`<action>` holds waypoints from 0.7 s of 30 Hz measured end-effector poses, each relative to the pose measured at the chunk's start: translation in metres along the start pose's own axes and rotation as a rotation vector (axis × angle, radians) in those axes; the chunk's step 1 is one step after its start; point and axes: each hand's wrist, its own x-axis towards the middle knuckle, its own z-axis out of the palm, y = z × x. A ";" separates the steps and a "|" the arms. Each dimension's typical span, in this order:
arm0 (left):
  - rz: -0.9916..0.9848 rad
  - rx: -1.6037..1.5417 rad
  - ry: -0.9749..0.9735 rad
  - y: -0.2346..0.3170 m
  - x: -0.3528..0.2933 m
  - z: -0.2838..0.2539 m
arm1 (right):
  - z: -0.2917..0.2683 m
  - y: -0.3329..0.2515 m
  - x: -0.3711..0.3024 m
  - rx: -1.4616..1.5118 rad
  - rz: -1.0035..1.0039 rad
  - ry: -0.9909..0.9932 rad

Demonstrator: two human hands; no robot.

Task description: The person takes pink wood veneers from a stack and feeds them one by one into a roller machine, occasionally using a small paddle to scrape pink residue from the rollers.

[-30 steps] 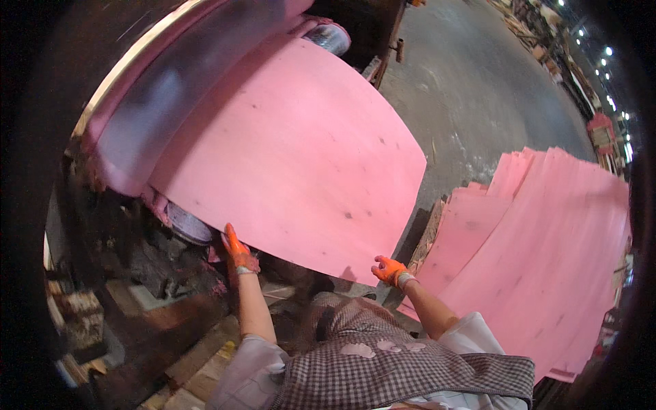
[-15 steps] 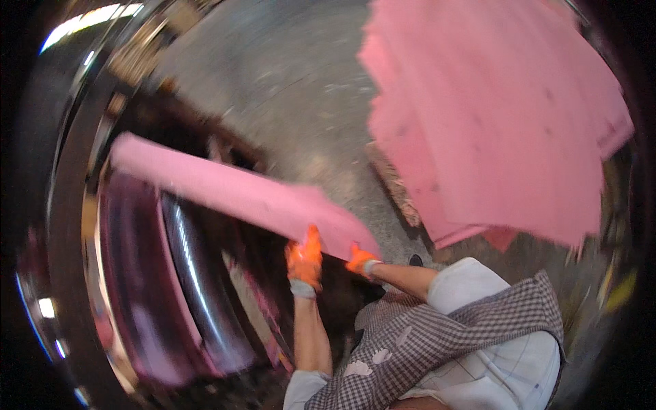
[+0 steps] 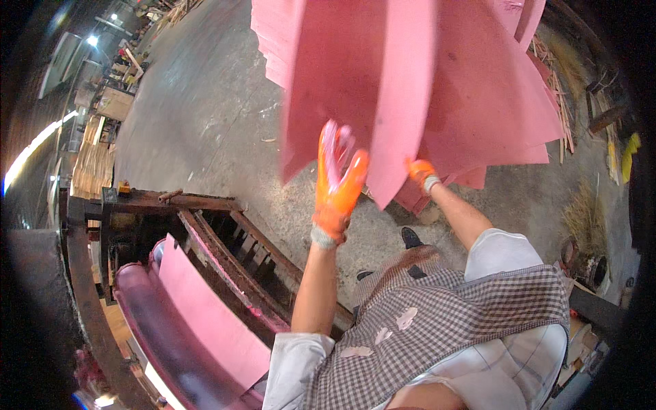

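Observation:
A long, thin pink sheet (image 3: 404, 82) hangs curved in front of me, its lower corner pointing down between my hands. My right hand (image 3: 422, 172), in an orange glove with a grey cuff, is closed at the sheet's right edge; its fingertips are partly hidden. My left hand (image 3: 338, 188), in a matching glove smeared with pink, is raised with fingers apart beside the sheet's lower part, gripping nothing. Behind lies a stack of pink sheets (image 3: 492, 102). At lower left, another pink sheet (image 3: 212, 311) lies against a dark, pink-stained roller (image 3: 160, 335).
The machine's rusty frame (image 3: 171, 199) stands left of my left forearm. Bundled wood strips (image 3: 92, 160) are at the far left. Dry straw (image 3: 586, 215) and a dark round opening (image 3: 600, 272) lie at the right. Grey concrete floor (image 3: 198, 102) stretches ahead.
My hands and the pink sheet have swung up and away from the rollers toward the stack. My left hand has let go of the sheet. Another sheet now shows at the roller.

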 end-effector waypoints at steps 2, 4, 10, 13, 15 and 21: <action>-0.123 0.020 0.159 -0.005 -0.050 -0.034 | -0.003 0.026 0.002 0.412 0.268 0.461; -0.210 0.180 0.337 -0.021 -0.098 -0.074 | 0.010 0.118 0.038 0.130 0.393 0.254; -0.264 0.292 1.241 -0.059 -0.347 -0.203 | 0.090 0.161 0.014 -1.161 -0.538 -0.346; -0.018 0.166 1.611 -0.069 -0.451 -0.204 | 0.136 0.089 -0.022 -1.165 -0.550 -0.588; 0.105 0.077 1.789 -0.104 -0.527 -0.221 | 0.185 0.057 -0.021 -0.730 -0.336 -0.501; -0.019 -0.150 2.123 -0.133 -0.611 -0.216 | 0.264 -0.122 -0.148 -0.449 -0.546 -0.711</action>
